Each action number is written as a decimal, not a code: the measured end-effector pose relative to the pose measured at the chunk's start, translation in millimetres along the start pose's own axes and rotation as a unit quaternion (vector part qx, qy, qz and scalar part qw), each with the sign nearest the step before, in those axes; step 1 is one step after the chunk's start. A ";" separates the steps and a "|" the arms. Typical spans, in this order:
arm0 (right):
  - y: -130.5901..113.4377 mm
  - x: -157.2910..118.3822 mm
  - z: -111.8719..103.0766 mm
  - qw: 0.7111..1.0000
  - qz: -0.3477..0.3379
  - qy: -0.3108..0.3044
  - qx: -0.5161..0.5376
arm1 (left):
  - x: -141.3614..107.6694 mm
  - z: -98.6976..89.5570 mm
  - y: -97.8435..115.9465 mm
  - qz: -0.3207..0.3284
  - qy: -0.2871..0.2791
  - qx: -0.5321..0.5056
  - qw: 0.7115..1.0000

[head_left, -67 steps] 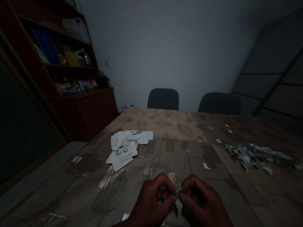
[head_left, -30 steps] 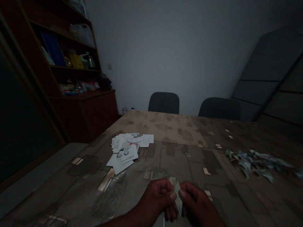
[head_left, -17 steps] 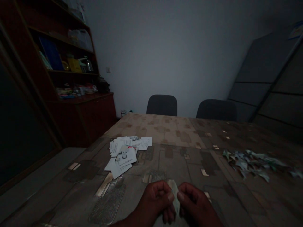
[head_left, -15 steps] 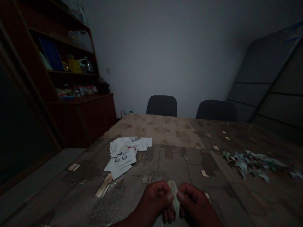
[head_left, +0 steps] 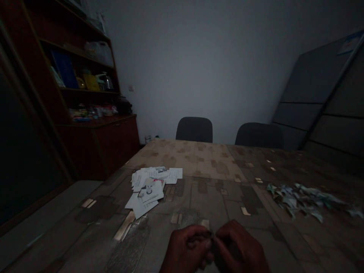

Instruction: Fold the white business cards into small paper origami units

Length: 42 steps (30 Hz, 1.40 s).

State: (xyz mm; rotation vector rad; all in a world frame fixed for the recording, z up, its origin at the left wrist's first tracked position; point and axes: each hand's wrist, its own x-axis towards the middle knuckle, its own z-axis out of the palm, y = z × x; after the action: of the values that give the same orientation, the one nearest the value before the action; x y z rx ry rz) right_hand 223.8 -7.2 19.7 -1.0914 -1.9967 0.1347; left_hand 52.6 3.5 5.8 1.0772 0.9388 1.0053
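Note:
My left hand (head_left: 187, 248) and my right hand (head_left: 240, 246) meet low in the head view, close to the near side of the table. Both are closed, with thumbs and fingertips pinched together between them. The pale greenish piece of paper they held a moment earlier is now almost wholly hidden by the fingers. Over to the right lies a loose heap of crumpled greenish pieces of paper (head_left: 301, 201). Ahead and to the left, white printed cards (head_left: 150, 192) overlap in an untidy pile.
A patterned cloth covers the table (head_left: 204, 193). Beyond its far edge stand two dark chairs (head_left: 194, 129). A reddish-brown cabinet (head_left: 113, 140) with filled shelves is at the left, and a tall grey panelled unit (head_left: 304, 83) rises at the right.
Both hands have turned and drawn closer together, so the paper that showed between the fingers is now covered. The view has tilted up slightly. Cards and crumpled heap lie as before.

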 end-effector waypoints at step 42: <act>-7.9 7.6 -9.8 0.960 0.169 -0.088 0.204 | -2.9 1.6 25.5 0.016 -0.004 0.032 0.999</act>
State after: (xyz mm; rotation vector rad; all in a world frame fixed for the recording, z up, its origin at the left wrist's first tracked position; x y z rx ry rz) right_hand 223.6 -9.2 34.3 -1.1636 -1.8030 0.8119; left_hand 48.8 4.5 31.2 1.1530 0.9560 1.0025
